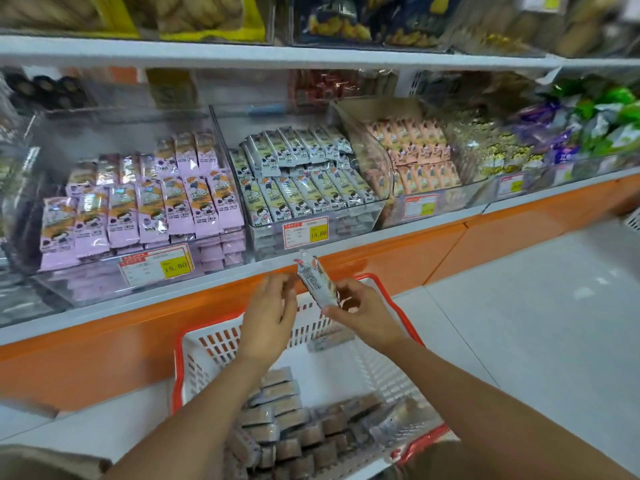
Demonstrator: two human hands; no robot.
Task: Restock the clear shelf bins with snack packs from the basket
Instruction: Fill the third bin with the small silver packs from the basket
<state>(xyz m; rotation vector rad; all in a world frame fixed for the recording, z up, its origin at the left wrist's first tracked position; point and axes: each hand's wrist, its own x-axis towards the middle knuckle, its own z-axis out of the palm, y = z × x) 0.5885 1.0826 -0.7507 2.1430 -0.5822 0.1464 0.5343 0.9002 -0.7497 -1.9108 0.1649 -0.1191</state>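
Edges and clearance: the white shelf lip [214, 277] runs above an orange fascia [104, 341]; the basket [177, 358] stands close against that fascia, its red rim just below the shelf lip; bare floor [519, 306] lies open to the right of it.

Counts: one basket; two hands; three clear bins plainly seen side by side; four price tags [306, 232] on the bin fronts; the loose packs cannot be counted for blur.

Containers: the left bin [104, 282] holds purple packs [138, 209] standing in tiered rows; the centre bin [360, 223] holds green-and-white packs [301, 174], likewise tiered; the right bin [381, 161] holds peach packs [415, 154]; further bins at both sides are blurred. The basket holds a heap of brown packs [277, 420] at its near end, with one separate pack [330, 339] lying against the far wall; the middle of its floor is bare.

Hands: the right grip [363, 313] pinches the lower end of a snack pack [317, 282], held upright over the far rim of the basket, its top reaching level with the shelf lip below the centre bin; whether a second pack lies behind it cannot be told. The left grip [268, 313] is beside that pack, fingers loosely bent, holding nothing visible.
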